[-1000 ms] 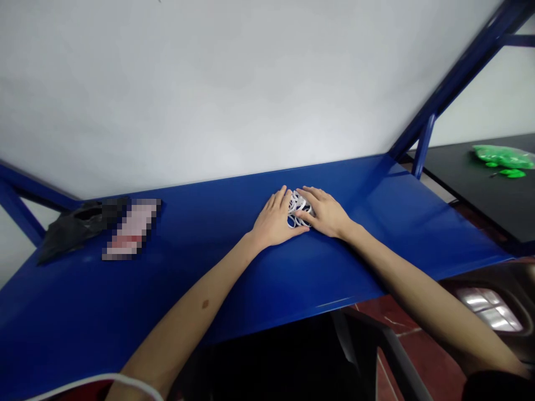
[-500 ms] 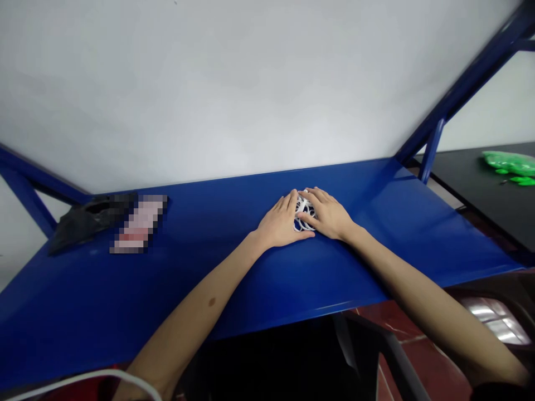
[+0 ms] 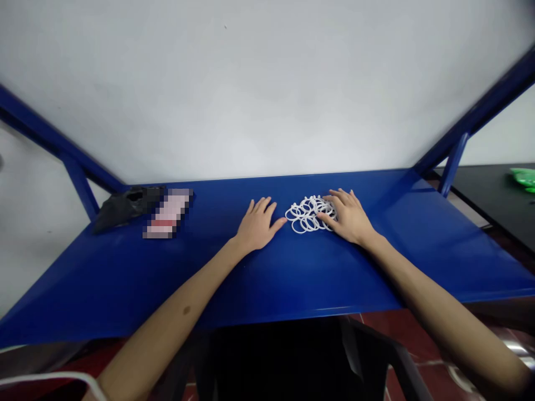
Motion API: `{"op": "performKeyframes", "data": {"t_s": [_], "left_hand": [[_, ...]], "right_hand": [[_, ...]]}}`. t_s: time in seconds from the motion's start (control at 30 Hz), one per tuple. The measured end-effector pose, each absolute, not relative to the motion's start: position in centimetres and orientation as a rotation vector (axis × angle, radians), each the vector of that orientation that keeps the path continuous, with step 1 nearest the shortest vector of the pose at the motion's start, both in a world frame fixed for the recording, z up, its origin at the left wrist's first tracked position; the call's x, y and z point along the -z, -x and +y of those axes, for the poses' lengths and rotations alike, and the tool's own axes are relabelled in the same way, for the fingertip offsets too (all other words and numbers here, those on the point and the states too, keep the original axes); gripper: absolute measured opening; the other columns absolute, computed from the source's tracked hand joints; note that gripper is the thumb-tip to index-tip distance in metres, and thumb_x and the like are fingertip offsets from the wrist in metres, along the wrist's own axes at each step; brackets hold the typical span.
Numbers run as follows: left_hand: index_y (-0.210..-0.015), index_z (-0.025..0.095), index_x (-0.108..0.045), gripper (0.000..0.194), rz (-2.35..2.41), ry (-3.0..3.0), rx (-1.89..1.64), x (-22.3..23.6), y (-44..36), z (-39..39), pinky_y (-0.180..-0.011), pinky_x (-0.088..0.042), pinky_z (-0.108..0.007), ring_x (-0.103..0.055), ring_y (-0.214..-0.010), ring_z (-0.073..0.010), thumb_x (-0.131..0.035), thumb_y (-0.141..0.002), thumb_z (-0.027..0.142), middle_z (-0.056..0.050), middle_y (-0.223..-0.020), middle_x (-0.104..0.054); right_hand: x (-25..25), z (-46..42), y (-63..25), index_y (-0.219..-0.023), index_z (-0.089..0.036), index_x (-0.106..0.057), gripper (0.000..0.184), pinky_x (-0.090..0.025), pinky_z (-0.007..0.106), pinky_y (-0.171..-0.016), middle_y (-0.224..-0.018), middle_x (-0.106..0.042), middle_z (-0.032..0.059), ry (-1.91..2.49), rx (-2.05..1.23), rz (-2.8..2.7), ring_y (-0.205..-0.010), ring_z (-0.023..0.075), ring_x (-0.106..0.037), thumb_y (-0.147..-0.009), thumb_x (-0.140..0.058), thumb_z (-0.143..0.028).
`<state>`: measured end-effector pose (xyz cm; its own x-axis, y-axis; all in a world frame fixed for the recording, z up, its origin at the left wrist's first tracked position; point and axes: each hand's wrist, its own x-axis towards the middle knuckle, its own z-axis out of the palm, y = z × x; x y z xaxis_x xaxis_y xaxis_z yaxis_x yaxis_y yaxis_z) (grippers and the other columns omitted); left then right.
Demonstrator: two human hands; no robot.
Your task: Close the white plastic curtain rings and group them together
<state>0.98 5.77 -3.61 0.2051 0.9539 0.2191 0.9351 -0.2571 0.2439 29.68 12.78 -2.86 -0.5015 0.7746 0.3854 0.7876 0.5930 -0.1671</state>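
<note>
Several thin white rings with small knobs [image 3: 308, 215] lie in an overlapping cluster on the blue table [image 3: 267, 284]. Beside the cluster's left end, my left hand [image 3: 257, 225] rests on the tabletop, fingers spread and holding nothing; a small gap separates its thumb from the rings. My right hand [image 3: 350, 218] lies over the right end of the cluster, its fingers and thumb spread apart. Some of the rings are hidden under that hand.
A crumpled black plastic bag [image 3: 121, 209] lies at the table's back left, next to a blurred pinkish flat item [image 3: 169, 214]. Blue slanted frame bars [image 3: 455, 161] rise at both ends. Beyond the right end stands a black table [image 3: 485, 195] with a green bag [image 3: 524, 177].
My hands have parted, the left one moving left off the rings. The white rings, bunched between my hands before, now lie spread out wider. The camera view has shifted too.
</note>
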Motion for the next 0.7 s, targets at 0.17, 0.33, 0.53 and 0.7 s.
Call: {"op": "performKeyframes", "data": {"t_s": [0.17,0.33,0.53,0.7], "left_hand": [[-0.14,0.014,-0.055,0.049,1.906,-2.364,-0.535,4.0,2.4,4.1,-0.125,-0.026,-0.052,-0.041,-0.147,-0.0277,-0.038,-0.103,0.042,-0.013,-0.153,-0.051],[-0.138,0.013,-0.056,0.048,1.883,-2.351,-0.513,3.5,2.5,4.1,-0.125,-0.027,-0.051,-0.042,-0.146,-0.0283,-0.043,-0.102,0.042,-0.014,-0.152,-0.052],[-0.14,0.012,-0.055,0.05,1.844,-2.363,-0.459,3.3,2.8,4.2,-0.125,-0.027,-0.051,-0.04,-0.147,-0.029,-0.043,-0.102,0.043,-0.014,-0.154,-0.049],[-0.141,0.013,-0.054,0.05,1.836,-2.381,-0.444,3.4,3.0,4.2,-0.125,-0.027,-0.051,-0.04,-0.147,-0.0292,-0.044,-0.103,0.043,-0.015,-0.155,-0.049]], "right_hand": [[2.5,12.5,-29.8,-0.145,-0.017,-0.051,0.074,-0.026,0.064,-0.121,-0.152,-0.051,0.0175,1.245,0.09,-2.441,-0.148,0.0383,-0.037,-0.096,-0.04,-0.07],[2.7,12.4,-30.0,-0.149,-0.017,-0.049,0.075,-0.029,0.059,-0.122,-0.155,-0.047,0.0182,1.327,0.079,-2.533,-0.147,0.038,-0.039,-0.096,-0.04,-0.07],[3.1,12.9,-30.2,-0.144,-0.015,-0.054,0.07,-0.035,0.057,-0.119,-0.152,-0.051,0.0202,1.327,0.113,-2.508,-0.145,0.0376,-0.042,-0.099,-0.037,-0.067],[3.2,13.4,-30.4,-0.129,-0.014,-0.062,0.059,-0.044,0.056,-0.112,-0.141,-0.059,0.0206,1.229,0.137,-2.442,-0.134,0.0357,-0.055,-0.101,-0.038,-0.061]]}}
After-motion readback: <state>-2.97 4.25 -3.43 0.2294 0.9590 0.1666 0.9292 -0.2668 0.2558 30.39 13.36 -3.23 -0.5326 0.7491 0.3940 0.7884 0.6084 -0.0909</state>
